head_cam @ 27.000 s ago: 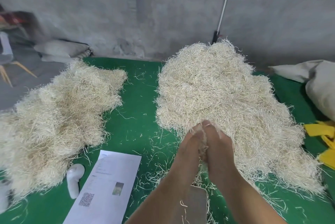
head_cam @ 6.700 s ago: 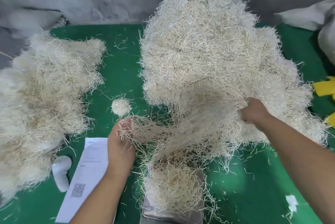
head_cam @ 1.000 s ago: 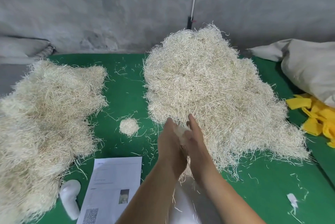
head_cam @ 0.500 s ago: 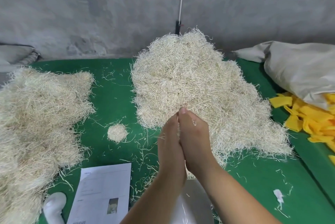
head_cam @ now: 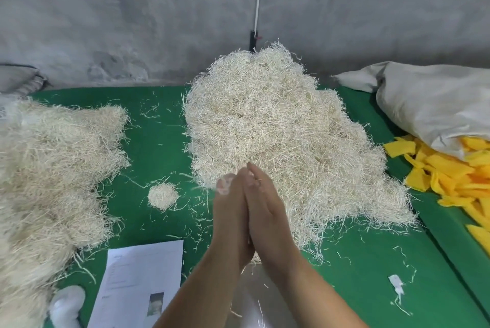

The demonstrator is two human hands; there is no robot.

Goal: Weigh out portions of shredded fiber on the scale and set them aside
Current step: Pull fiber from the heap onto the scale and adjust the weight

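A large heap of pale shredded fiber (head_cam: pixel 278 136) lies on the green table (head_cam: pixel 159 142) ahead of me. My left hand (head_cam: pixel 230 219) and my right hand (head_cam: pixel 265 211) are pressed palm to palm with straight fingers, above the near edge of the heap. A small wad of fiber shows between the fingertips; most of it is hidden by the palms. Below my wrists lies the shiny plate of the scale (head_cam: pixel 254 301), with a few loose strands on it. A small rolled ball of fiber (head_cam: pixel 162 196) sits on the table to the left of my hands.
A second wide heap of fiber (head_cam: pixel 53 181) fills the left side. A printed sheet (head_cam: pixel 140 282) and a white plastic object (head_cam: pixel 66 306) lie near the front left. A grey sack (head_cam: pixel 437 99) and yellow pieces (head_cam: pixel 456 176) are at the right. A white scrap (head_cam: pixel 396 281) lies front right.
My palms have closed tighter on the fiber wad and slid against each other; less of the wad shows now. The small ball and both heaps have not moved.
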